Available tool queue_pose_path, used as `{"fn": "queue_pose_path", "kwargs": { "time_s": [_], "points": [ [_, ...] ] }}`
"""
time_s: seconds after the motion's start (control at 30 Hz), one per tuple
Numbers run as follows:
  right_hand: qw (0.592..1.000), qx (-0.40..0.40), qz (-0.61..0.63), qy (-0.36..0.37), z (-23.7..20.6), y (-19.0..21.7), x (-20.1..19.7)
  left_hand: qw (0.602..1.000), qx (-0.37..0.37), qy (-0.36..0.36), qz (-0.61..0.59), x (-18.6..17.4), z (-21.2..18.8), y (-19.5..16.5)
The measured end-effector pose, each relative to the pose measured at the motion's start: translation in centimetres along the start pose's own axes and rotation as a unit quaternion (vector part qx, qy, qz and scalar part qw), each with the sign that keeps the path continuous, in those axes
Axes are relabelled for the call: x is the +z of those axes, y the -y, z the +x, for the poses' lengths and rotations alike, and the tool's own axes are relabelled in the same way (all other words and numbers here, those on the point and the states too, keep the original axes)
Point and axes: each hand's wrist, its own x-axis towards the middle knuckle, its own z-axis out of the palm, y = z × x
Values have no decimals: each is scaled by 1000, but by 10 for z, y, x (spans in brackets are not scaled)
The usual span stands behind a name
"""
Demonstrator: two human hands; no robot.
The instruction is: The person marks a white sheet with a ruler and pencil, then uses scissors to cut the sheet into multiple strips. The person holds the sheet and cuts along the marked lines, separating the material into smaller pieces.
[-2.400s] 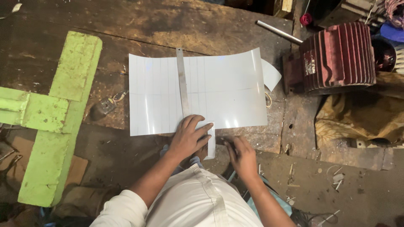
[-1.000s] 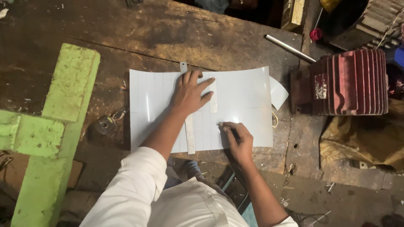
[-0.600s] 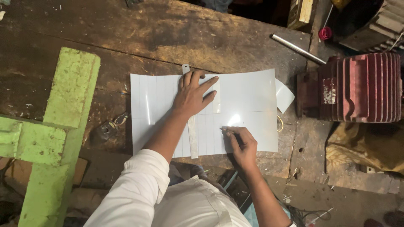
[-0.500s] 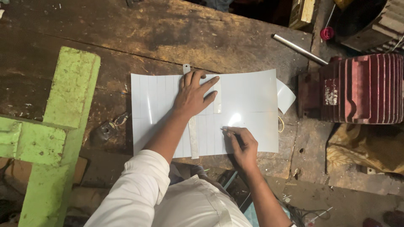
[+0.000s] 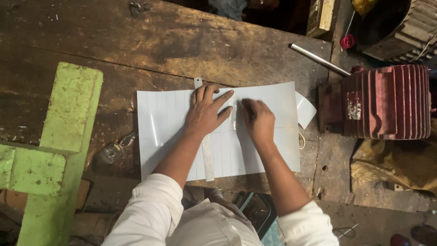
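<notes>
A white sheet (image 5: 168, 123) with faint ruled lines lies on a worn wooden bench (image 5: 136, 41). A narrow metal ruler (image 5: 208, 159) runs across it from far edge to near edge. My left hand (image 5: 205, 113) lies flat on the ruler, fingers spread, with fingertips on a small white strip (image 5: 233, 119). My right hand (image 5: 258, 121) is curled just right of that strip, its fingers pinched together on a thin marking tool that is mostly hidden. Both sleeves are white.
A green painted metal frame (image 5: 54, 150) stands at the left. At the right are a red finned motor housing (image 5: 387, 102), a metal rod (image 5: 318, 59) and a curled white offcut (image 5: 306, 109). A small padlock (image 5: 109, 152) lies left of the sheet.
My right hand has moved from the sheet's near edge up to its middle, beside my left hand. My left hand stays pressed on the ruler.
</notes>
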Motion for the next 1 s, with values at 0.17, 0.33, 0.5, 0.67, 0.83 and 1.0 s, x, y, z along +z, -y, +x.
{"fn": "queue_pose_path", "kwargs": {
  "time_s": [0.17,0.33,0.5,0.67,0.83,1.0],
  "points": [
    [1000,18,-6,25,32,6,11,1000,-10,8,-3,0,0,2],
    [993,-41,-92,57,29,8,8,1000,-12,21,-2,0,2,6],
    [994,-32,-96,48,44,5,14,1000,-15,21,2,-4,4,3],
    [999,-19,-28,20,13,7,2,1000,-18,24,-8,-10,2,-2],
    [998,-36,28,42,-69,18,-24,1000,7,-10,-10,-26,-10,-11],
    [997,72,15,22,-127,19,-46,996,-11,-58,-61,-93,-80,-24]
  ]
}}
